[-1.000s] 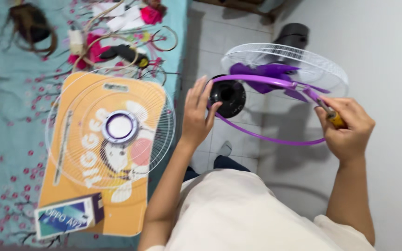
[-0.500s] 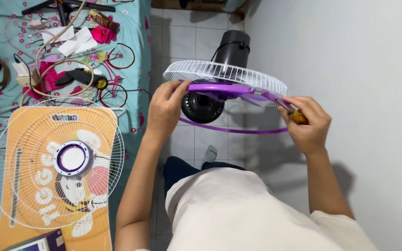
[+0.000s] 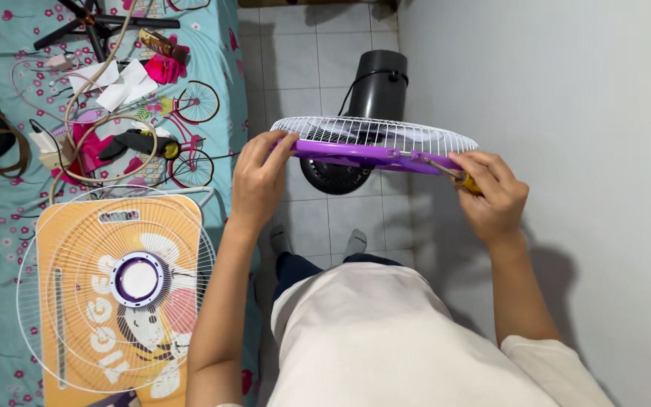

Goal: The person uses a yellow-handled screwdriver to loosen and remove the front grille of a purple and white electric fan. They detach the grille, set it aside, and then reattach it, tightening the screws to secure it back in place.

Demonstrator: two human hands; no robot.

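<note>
Fingers (image 3: 276,151) gripping purple ring (image 3: 356,157), edge-on, horizontal

Floor (image 3: 307,68): pale square tiles w/ grey grout, running up the middle. Right side: plain white wall (image 3: 566,113), smooth, soft shadows low down. Left side: bed w/ teal sheet (image 3: 9,203), pink flower + bicycle print, cluttered. Light even, indoor, no hard glare. Wood furniture edge at top, too cropped to tell what.
</note>
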